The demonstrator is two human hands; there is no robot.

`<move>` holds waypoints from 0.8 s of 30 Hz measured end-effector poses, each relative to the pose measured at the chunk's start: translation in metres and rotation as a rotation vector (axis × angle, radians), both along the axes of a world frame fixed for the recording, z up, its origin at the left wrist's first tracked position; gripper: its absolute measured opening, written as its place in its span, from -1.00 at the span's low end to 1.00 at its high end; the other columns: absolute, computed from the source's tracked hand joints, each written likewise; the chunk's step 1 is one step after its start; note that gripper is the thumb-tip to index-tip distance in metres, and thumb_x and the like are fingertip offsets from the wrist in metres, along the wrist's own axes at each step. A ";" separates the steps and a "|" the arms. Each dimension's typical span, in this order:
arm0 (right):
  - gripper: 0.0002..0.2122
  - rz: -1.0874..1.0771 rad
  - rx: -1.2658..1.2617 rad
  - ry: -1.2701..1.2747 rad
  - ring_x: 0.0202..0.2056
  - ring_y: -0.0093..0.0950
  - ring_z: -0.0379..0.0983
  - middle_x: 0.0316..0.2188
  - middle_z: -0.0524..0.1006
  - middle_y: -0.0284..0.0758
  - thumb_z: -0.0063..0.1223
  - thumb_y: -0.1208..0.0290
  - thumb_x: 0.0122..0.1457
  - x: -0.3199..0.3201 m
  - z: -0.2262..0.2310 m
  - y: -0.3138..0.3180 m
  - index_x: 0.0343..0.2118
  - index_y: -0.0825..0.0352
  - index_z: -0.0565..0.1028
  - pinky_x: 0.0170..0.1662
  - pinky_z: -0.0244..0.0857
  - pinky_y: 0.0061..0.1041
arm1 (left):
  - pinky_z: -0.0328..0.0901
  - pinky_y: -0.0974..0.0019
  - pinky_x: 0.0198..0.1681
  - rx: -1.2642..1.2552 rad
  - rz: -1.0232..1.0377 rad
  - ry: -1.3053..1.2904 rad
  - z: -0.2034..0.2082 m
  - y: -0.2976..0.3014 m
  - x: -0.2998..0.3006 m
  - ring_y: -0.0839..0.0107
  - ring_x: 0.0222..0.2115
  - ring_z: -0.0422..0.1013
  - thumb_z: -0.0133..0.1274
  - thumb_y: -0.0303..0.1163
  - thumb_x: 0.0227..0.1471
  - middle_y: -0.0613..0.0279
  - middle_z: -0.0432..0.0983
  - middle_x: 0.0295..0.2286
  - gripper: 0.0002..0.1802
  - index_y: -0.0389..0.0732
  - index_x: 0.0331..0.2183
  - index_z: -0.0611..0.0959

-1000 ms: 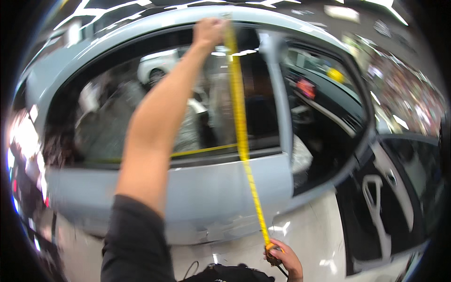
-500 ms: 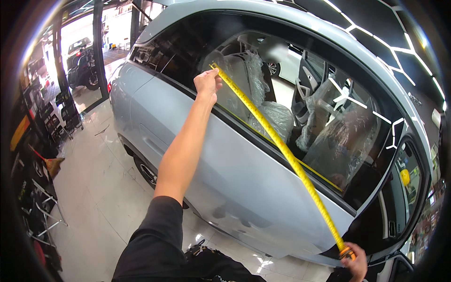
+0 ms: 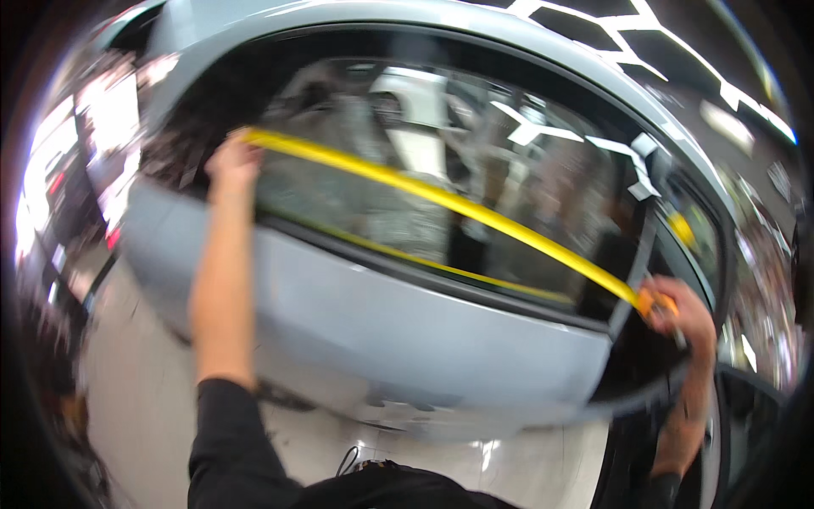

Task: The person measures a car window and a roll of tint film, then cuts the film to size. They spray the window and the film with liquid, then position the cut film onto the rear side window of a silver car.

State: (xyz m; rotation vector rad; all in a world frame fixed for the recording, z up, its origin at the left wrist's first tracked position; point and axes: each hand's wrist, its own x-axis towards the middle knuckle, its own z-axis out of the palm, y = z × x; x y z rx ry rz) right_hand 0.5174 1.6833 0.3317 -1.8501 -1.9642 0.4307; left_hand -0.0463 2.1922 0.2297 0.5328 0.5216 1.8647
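Tape measure [image 3: 441,199] drawn out across a car window [image 3: 339,195]

Head view: the yellow blade runs in a slanting line in front of the dark glass, higher at the person's left and lower at the right. The left hand [image 3: 234,159] is closed in a narrow grip at the blade's far end, near the rear part of the window. The right hand [image 3: 682,310] is wrapped around the orange case [image 3: 655,304], beside the pillar [image 3: 634,280] at the window's other end. Whether the blade touches the glass, I cannot tell.

Below the window, the pale grey car body [image 3: 407,314] is smooth and glossy, with soft reflections toward its lower edge. A thin yellow line [image 3: 381,248] follows the bottom of the glass. A white vehicle [image 3: 415,93] shows in the pane, blurred. At the lower right, a dark door [image 3: 755,416] stands swung out.

The floor [image 3: 144,339] is pale and shiny, catching glints of light near the person's black clothing [image 3: 390,488]. Overhead, white light strips [image 3: 623,28] form an angular pattern on a dark ceiling [image 3: 585,32]. Bright daylight-like patches [image 3: 114,110] fill the left side, too smeared to make out.
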 end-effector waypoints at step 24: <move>-0.45 -0.218 -0.120 0.091 -0.31 -0.48 0.34 -0.31 0.41 -0.30 0.15 0.44 -0.31 0.131 0.017 0.062 -0.09 0.30 0.41 -0.15 0.21 -0.61 | 0.20 0.61 -0.63 -0.241 -0.040 0.326 0.014 0.093 -0.113 0.63 -0.64 0.37 0.09 -0.20 -0.01 0.43 0.50 -0.60 -0.82 -0.09 -0.45 0.57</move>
